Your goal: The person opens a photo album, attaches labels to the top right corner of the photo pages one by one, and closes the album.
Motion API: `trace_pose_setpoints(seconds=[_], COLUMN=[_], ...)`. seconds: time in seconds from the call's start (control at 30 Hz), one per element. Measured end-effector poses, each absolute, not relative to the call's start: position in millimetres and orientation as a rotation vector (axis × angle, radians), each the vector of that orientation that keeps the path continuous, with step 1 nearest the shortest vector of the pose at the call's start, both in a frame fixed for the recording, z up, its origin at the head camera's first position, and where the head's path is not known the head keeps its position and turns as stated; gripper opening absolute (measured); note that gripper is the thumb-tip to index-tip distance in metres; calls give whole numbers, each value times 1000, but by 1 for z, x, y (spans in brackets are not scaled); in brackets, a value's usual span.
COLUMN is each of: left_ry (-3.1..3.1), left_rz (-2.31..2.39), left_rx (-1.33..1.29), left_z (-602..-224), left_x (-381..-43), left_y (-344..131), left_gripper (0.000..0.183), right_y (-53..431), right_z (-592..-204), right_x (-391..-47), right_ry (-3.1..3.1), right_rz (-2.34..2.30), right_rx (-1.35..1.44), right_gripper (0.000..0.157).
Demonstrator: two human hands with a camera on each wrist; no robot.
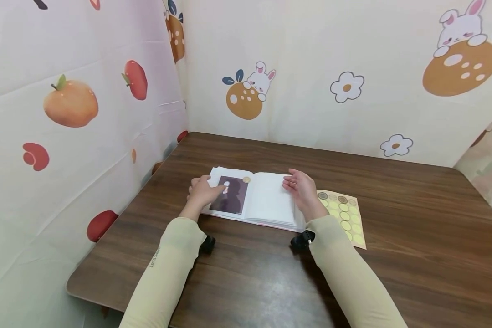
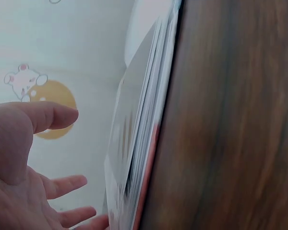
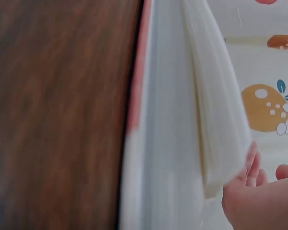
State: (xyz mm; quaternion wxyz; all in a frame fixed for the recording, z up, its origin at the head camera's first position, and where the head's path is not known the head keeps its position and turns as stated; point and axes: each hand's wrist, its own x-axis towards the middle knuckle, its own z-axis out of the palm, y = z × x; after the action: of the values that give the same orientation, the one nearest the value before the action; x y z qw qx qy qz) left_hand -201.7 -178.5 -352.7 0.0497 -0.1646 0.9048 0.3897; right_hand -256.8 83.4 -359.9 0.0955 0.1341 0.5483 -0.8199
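An open book (image 1: 269, 196) lies on the table, its right page blank white. Its left page carries a dark purple picture (image 1: 229, 200) with a small pale figure, and a round gold sticker (image 1: 246, 180) at the picture's upper right corner. My left hand (image 1: 202, 193) is over the book's left edge, fingers and thumb spread, gripping nothing. At the book's right edge is my right hand (image 1: 305, 191), fingers extended beside the pages. In the right wrist view those fingers (image 3: 252, 167) meet the edge of a raised, bent stack of pages (image 3: 218, 100); whether they press it I cannot tell.
A sheet of round yellow stickers (image 1: 348, 218) lies right of the book, partly behind the right forearm; several circles in its top row look darker. The brown wooden table (image 1: 418, 237) meets patterned cloth walls (image 1: 303, 91) at the back and left.
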Motion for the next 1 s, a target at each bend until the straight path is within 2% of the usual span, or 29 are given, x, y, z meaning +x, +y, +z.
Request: trace_pose_setpoints(seconds=[0.53,0.77,1.0], left_ry=[2619,2584,2543], left_rz=[1289,1310,1374], left_rx=[-426,-461,-516], left_z=[-352,-352,-355], left_x=[-210,-211,-215], left_y=[-204,-210,-212], left_gripper=[63,60,56], right_y=[114,122,128], right_z=[-357,-362,-361], right_x=[-250,-247,-244], right_ry=[1905,1919,1832], right_rz=[-2256,-2188,-2190], right_rx=[707,763,763], right_gripper=[41,18,26])
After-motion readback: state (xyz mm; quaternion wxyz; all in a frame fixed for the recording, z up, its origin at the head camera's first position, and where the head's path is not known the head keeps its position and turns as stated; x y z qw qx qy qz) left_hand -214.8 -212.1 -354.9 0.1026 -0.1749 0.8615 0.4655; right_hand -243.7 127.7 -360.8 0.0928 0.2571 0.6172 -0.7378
